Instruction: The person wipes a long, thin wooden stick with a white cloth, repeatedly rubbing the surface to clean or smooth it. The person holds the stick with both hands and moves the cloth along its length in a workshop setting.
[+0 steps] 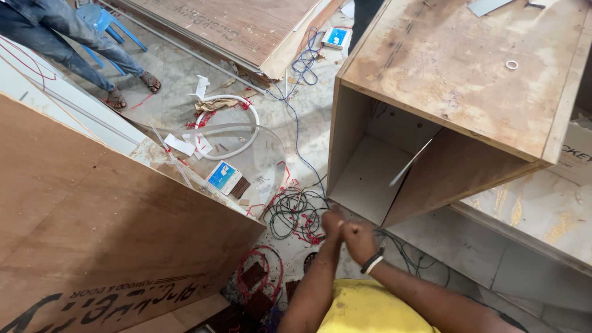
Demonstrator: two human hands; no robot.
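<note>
Our left hand (333, 223) and right hand (359, 236) were both closed and touching, over the wire pile (295, 213) beside the wooden box (394, 179). We could not tell what they held. We should have pulled slowly, keeping wires untangled.

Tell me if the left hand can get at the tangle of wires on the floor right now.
Probably yes: the left hand hovers beside the tangle of wires, with nothing between; the open plywood box stands off to the other side.

head-worn camera, looking steeply down, close
</note>
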